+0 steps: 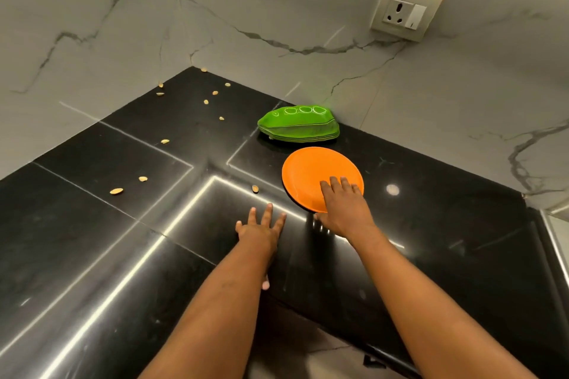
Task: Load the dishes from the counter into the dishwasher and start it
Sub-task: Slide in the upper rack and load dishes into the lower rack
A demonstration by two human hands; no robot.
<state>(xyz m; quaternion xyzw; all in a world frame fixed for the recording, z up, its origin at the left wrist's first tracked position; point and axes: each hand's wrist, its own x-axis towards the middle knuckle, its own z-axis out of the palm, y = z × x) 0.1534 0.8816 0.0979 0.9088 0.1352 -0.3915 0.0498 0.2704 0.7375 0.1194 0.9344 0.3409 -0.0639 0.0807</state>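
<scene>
An orange round plate (314, 171) lies upside down on the black counter (123, 240), near the right wall. My right hand (343, 209) rests on its near edge, fingers straight over the top and thumb at the rim. Behind the plate, against the wall, sits a stack of several green leaf-shaped plates (297, 124). My left hand (260, 229) is stretched out open, fingers spread, just left of the orange plate and not touching it. No dishwasher is in view.
Several small pale seeds (116, 191) lie scattered over the left and back of the counter. Marble walls close the corner, with a power socket (405, 11) on the right wall. The counter's front edge runs along the lower right.
</scene>
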